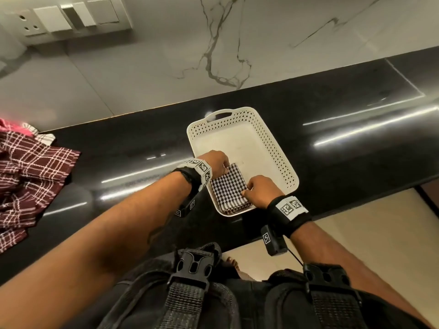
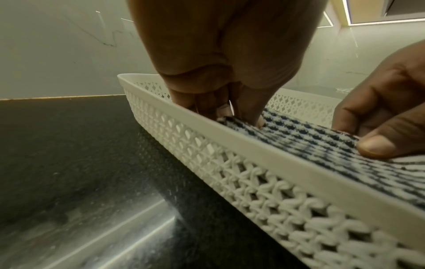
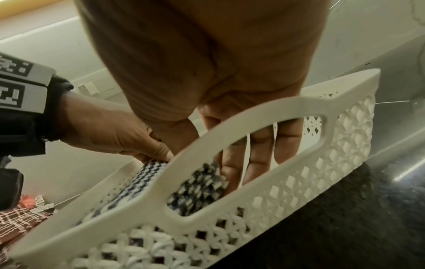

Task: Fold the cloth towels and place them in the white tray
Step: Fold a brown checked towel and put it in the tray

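A folded black-and-white checked towel (image 1: 228,191) lies flat in the near end of the white perforated tray (image 1: 273,138) on the dark counter. My left hand (image 1: 217,161) pinches the towel's far left corner, thumb on top and fingers curled at the edge (image 2: 241,118). My right hand (image 1: 257,188) holds the towel's right edge, its thumb pressed on top of the towel (image 2: 310,145). In the right wrist view its fingers (image 3: 257,160) reach down beside the towel (image 3: 200,187), seen through the tray's handle slot. The tray's far half holds nothing.
A heap of unfolded maroon plaid cloths (image 1: 33,172) lies on the counter at the far left. A marble wall with a switch panel (image 1: 66,17) rises behind. The counter's front edge runs just below the tray, with tan floor (image 1: 356,222) at the right.
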